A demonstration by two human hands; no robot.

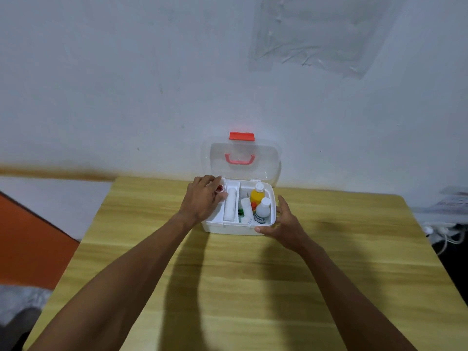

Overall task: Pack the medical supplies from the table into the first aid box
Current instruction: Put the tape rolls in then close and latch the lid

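Clearly the left hand (202,198) is the one that matters: it sits at centre frame over the upper-left corner of the first aid box (228,228), fingers curled around a small red-capped item (220,188) pinched at its tips, too small to identify. That item hangs just over the box's left compartment, immediately left of the white roll (230,205), whose long axis runs from the front of the box toward the raised lid (244,158). The drop looks to be straight down, with little sideways travel. Right of centre, the right hand (281,224) is spread wide and empty, cupping the box's right front corner, seemingly steadying it. An orange bottle (257,195) and a white bottle (263,211) already stand in the right compartment. The wooden table (240,287) shows no other supplies.
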